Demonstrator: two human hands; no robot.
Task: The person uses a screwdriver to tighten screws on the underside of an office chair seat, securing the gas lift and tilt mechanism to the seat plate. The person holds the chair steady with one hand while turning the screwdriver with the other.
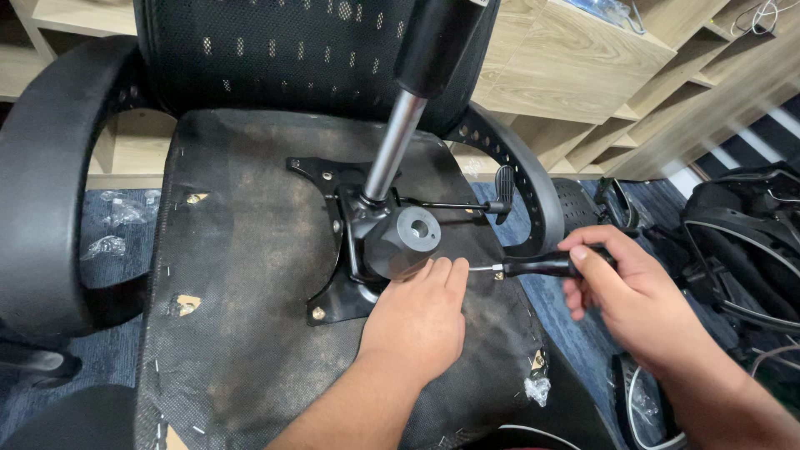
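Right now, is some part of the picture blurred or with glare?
Head view: the gas lift cylinder shows a bright glare streak; the shelf at upper right is smeared; the right hand and screwdriver stay fairly sharp.

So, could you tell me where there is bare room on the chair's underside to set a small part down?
The seat underside is bare left of the black mounting plate, toward the left armrest. It is crowded around the mechanism: the left hand rests there, the right hand holds the screwdriver, and the gas cylinder stands above.
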